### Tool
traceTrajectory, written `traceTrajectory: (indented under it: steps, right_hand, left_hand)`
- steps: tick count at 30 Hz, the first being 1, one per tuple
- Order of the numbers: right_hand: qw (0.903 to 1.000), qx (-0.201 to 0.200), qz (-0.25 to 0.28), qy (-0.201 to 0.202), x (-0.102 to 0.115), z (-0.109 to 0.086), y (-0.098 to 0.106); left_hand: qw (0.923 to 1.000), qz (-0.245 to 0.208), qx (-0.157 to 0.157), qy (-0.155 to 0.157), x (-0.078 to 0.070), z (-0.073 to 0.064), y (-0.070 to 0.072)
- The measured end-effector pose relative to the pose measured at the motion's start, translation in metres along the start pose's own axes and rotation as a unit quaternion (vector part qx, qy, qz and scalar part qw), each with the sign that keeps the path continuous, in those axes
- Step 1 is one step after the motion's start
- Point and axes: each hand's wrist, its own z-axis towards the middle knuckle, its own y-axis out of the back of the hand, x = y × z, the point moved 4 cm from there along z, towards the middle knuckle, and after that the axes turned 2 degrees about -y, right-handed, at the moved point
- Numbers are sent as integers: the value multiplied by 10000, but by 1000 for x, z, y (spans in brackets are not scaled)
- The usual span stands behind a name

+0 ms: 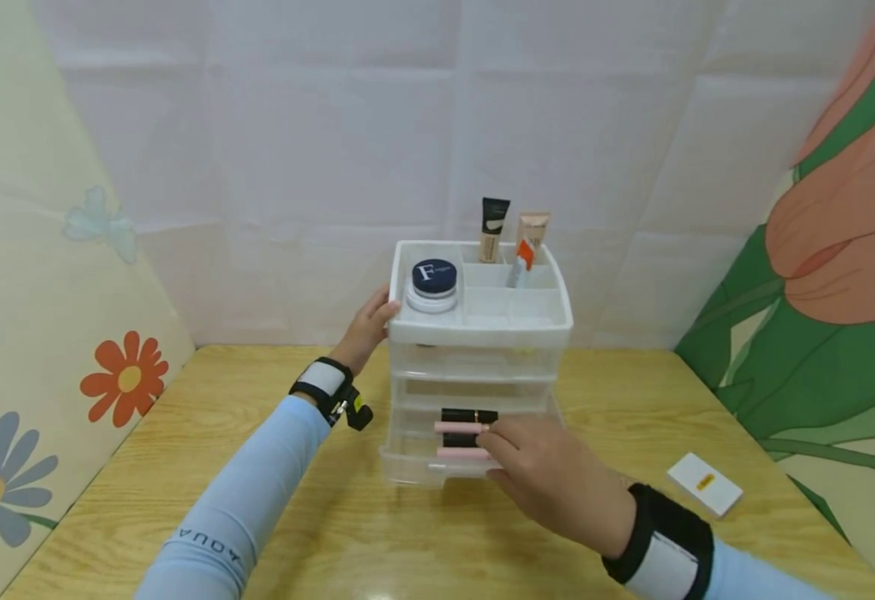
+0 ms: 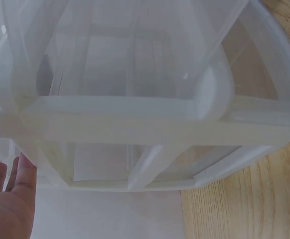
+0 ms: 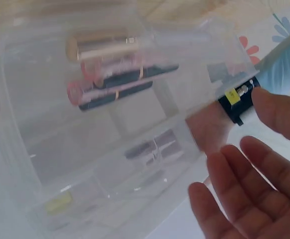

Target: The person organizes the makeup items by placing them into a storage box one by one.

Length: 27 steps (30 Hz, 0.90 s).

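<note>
A white organizer point(image 1: 482, 333) with clear drawers stands on the table, a lower drawer point(image 1: 415, 467) pulled out. Several slim pink and black cosmetic tubes point(image 1: 467, 440) lie in that drawer; the right wrist view shows the tubes point(image 3: 117, 82) through clear plastic. My right hand point(image 1: 550, 471) is over the drawer's right part, beside the tubes. In the right wrist view the right hand point(image 3: 254, 194) has loosely bent, spread fingers and holds nothing. My left hand point(image 1: 366, 329) rests against the organizer's upper left side; its fingers look straight in the left wrist view.
On the organizer's top sit a dark-lidded round jar point(image 1: 434, 277), a black-capped tube point(image 1: 492, 229), a beige tube point(image 1: 533, 227) and an orange-tipped tube point(image 1: 523, 260). A white box point(image 1: 705, 484) lies on the wooden table point(image 1: 317, 533) at right. A white cloth backdrop point(image 1: 295, 150) hangs behind.
</note>
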Motion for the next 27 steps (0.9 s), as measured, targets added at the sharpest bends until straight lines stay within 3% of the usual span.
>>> traceTrajectory:
  steps: [6,13,27]
  right_hand:
    - [9993,-337,133,96,11,-9,-15]
    - [9949,-869,-434,280,17,-19,-31]
    - [9895,-1068,-882,402,17,-25,-43]
  left_hand:
    - [10000,-13,-22,3,1,1,0]
    - [10000,-40,-19,-9,-1,-1,-1]
    - [10000,69,22,3,1,1,1]
